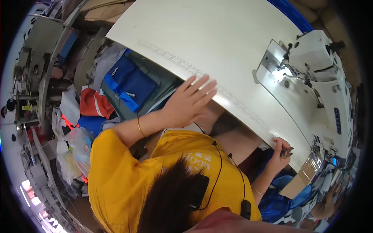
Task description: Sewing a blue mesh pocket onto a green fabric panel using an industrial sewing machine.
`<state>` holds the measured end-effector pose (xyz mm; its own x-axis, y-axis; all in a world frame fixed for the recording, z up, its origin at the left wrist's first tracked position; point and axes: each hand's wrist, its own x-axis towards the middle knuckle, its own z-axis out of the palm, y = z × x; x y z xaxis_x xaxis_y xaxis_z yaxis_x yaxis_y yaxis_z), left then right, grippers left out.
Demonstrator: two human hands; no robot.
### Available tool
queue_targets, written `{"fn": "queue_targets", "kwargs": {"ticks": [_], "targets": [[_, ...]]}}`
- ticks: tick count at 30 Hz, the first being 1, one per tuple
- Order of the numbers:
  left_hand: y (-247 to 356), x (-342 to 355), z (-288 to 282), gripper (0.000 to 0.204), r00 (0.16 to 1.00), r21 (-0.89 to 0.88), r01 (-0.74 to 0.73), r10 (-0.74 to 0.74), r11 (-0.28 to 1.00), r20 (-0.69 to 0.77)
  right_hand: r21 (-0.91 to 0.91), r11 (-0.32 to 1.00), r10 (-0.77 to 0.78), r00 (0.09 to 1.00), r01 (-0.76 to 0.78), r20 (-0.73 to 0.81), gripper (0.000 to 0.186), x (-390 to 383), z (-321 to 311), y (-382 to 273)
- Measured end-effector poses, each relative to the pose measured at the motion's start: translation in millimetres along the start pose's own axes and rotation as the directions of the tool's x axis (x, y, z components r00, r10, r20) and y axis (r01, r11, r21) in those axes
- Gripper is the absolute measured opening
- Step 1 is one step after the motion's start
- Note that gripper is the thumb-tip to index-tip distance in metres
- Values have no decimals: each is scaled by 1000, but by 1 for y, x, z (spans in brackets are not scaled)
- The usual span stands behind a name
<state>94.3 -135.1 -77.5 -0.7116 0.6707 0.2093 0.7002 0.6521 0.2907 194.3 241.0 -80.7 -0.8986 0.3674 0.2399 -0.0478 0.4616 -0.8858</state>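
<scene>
My left hand [189, 101] is spread open over the near edge of the white sewing table [202, 35], palm down, with nothing in it. A thin gold bangle circles that wrist. At the table's right front edge, my right hand [276, 157] is closed around a small dark pointed tool that looks like thread snips [286, 152]. Its fingertips touch the tabletop's edge. The white sewing machine [316, 58] stands at the right of the table, its lamp lit over the needle plate. No cloth lies under its needle.
Folded blue fabric pieces [130, 83] lie on a dark green stack left of the table. Beside them are an orange-red cloth [95, 103] and clear plastic bags [77, 145]. A cardboard piece [297, 186] and blue cloth [276, 206] lie at the lower right.
</scene>
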Motion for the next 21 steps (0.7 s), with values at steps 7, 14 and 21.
{"fn": "queue_targets", "kwargs": {"ticks": [7, 14, 21], "targets": [[-100, -128, 74, 40, 936, 73, 317, -300, 945, -183, -7, 1000, 26, 1000, -26, -4, 15, 0, -4, 4], [-156, -187, 99, 34, 693, 333, 687, -720, 646, -33, -51, 998, 28, 998, -30, -50, 15, -1, 2, 2], [-168, -199, 10, 18, 402, -27, 845, -668, 535, -626, -7, 1000, 31, 999, -31, -41, 13, -3, 2, 1]]}}
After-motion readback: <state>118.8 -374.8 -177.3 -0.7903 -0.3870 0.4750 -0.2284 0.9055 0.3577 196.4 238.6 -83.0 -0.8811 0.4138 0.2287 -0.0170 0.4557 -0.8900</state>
